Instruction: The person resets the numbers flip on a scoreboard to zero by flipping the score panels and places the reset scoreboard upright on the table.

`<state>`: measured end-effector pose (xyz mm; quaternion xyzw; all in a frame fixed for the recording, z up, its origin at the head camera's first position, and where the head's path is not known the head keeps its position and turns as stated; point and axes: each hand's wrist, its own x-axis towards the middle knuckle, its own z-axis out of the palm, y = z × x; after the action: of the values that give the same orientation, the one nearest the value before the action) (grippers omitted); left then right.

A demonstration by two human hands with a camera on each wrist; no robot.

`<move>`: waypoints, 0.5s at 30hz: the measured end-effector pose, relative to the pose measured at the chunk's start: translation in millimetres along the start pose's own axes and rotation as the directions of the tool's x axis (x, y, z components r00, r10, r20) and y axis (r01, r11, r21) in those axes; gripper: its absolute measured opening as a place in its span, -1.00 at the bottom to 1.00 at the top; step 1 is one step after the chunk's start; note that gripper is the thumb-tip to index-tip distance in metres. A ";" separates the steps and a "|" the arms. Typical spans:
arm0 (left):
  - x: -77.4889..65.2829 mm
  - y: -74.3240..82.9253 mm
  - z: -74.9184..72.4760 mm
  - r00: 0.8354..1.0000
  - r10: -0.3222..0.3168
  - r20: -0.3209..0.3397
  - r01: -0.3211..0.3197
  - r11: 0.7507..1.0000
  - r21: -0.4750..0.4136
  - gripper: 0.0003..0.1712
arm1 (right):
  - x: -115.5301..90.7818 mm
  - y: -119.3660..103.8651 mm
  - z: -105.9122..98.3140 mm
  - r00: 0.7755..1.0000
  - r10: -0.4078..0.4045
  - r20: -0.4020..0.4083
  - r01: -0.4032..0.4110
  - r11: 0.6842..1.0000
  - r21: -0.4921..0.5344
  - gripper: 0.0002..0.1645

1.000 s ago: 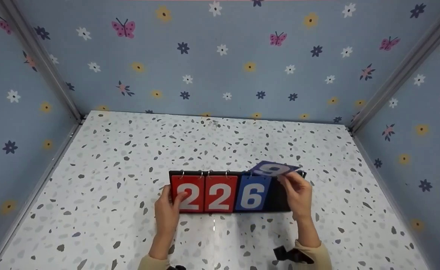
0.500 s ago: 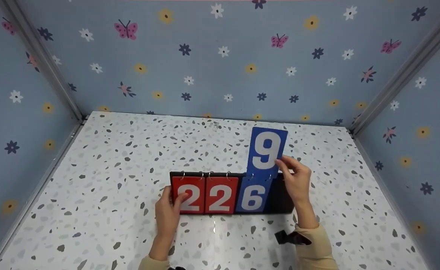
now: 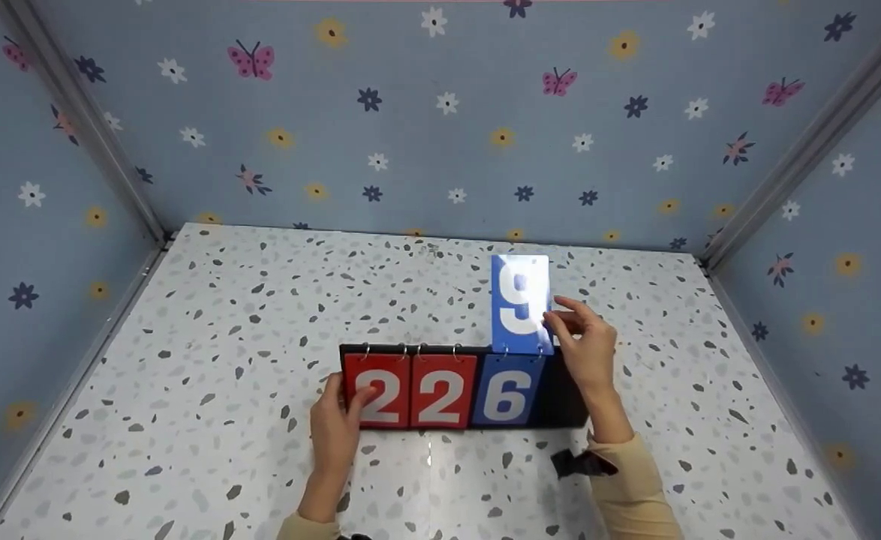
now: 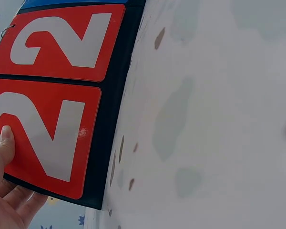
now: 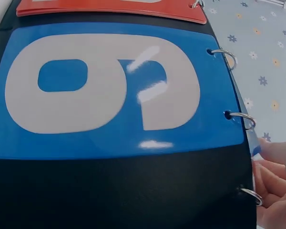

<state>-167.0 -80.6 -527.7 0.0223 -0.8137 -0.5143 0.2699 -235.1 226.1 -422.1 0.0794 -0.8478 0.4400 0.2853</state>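
Observation:
A black flip scoreboard point(image 3: 560, 397) stands tilted on the table, with two red cards showing 2 and a blue card point(image 3: 506, 388) showing 6. Above its top edge, a blue number card point(image 3: 519, 304) showing 9 is raised on the metal rings, glare on its upper right. My left hand point(image 3: 335, 420) grips the board's left end, thumb point(image 4: 7, 140) on the first red card point(image 4: 71, 138) and fingers behind. My right hand point(image 3: 589, 349) pinches the raised card's right edge between thumb and fingers; in the right wrist view its fingers point(image 5: 271, 183) show beyond the rings.
A white speckled tabletop point(image 3: 245, 330) lies under the board. Blue panels point(image 3: 410, 127) with flowers and butterflies stand at the back and both sides, with grey posts point(image 3: 816, 139) at the corners. At the board's right end, the black backing bears a bare ring point(image 5: 251, 195).
My right hand has swung the blue 9 card up from low over the board's top edge to upright, then moved slightly left with it. My left hand keeps its grip.

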 end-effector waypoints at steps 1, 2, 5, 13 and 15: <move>0.0 -0.2 0.1 1.000 0.004 -0.003 -0.004 1.000 0.000 -0.64 | -0.1 -0.2 -0.5 1.000 -0.011 0.012 0.011 1.000 -0.017 -0.73; 0.1 -0.1 0.1 1.000 0.008 -0.005 -0.008 1.000 0.002 -0.64 | -0.4 -0.7 -1.1 0.999 -0.021 0.023 0.022 0.999 -0.032 -0.75; 0.2 0.4 0.1 1.000 0.007 -0.002 -0.007 1.000 0.004 -0.64 | -3.1 -2.3 -2.6 0.999 -0.036 0.039 0.038 0.997 -0.068 -0.78; 0.6 1.5 0.1 1.000 -0.014 0.002 0.014 1.000 0.006 -0.65 | -19.2 -8.8 -8.3 0.987 -0.145 -0.067 0.147 0.989 0.031 -0.82; 0.8 1.8 0.0 1.000 -0.020 0.004 0.020 1.000 0.004 -0.65 | -24.7 -11.2 -9.7 0.977 -0.176 -0.119 0.184 0.981 0.065 -0.80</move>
<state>-167.2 -80.0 -525.9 0.0296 -0.8150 -0.5155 0.2630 -206.5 224.2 -423.5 0.1417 -0.8025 0.4477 0.3681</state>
